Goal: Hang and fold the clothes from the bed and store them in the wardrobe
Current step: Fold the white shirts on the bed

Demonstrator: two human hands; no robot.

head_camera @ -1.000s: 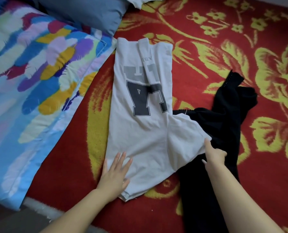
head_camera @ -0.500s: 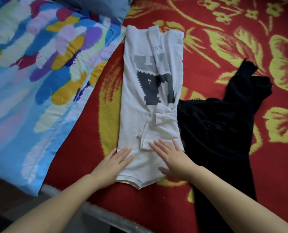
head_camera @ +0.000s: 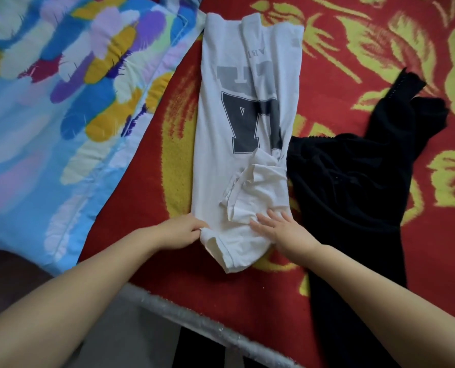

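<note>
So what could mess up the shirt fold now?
The sleeve folded onto the shirt is bunched, so it may crease in. The left hand pinches only the near corner, so lifting might undo the fold. The black garment touches the shirt's edge and could get dragged along.

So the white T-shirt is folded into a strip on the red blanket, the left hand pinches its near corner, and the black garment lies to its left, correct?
Not quite. In the head view the black garment lies to the right of the white T-shirt, not its left. The rest holds: the left hand pinches the near corner on the red blanket.
</note>
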